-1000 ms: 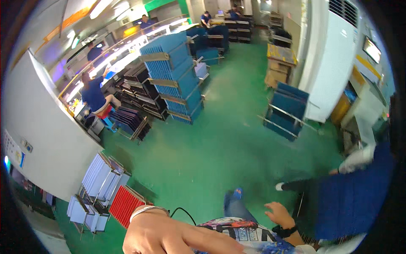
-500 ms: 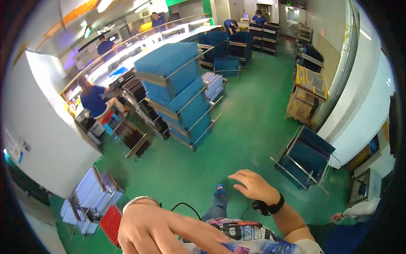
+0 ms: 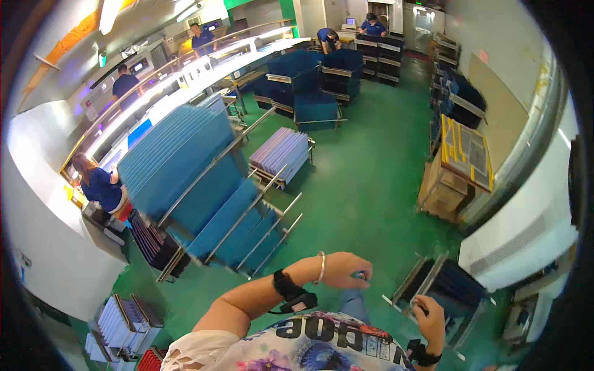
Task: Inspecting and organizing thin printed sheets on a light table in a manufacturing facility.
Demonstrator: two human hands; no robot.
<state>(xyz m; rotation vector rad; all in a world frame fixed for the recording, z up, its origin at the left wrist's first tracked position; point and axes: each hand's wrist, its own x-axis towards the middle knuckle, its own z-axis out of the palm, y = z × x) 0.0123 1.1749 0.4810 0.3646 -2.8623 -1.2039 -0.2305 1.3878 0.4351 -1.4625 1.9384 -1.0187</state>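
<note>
My left hand [image 3: 345,269] is held out in front of my chest with its fingers curled and nothing visible in it. A black wristband and a thin bracelet sit on that wrist. My right hand [image 3: 429,314], with a black watch at the wrist, is low at the right. It sits right beside a metal rack of dark blue panels [image 3: 455,289], its fingers bent toward the rack's pale rail. Whether it grips the rail is unclear. My patterned shirt fills the bottom edge.
A tall cart of tilted blue panels [image 3: 204,185] stands ahead on the green floor [image 3: 365,191]. A low cart of pale sheets [image 3: 281,151] and more blue racks [image 3: 315,80] lie beyond it. Cardboard boxes [image 3: 455,176] are at the right. People in blue work along a lit counter [image 3: 185,80].
The view has swung round across the room. My left hand has moved from close under the camera out in front of me. My right hand has dropped to the rack at the lower right.
</note>
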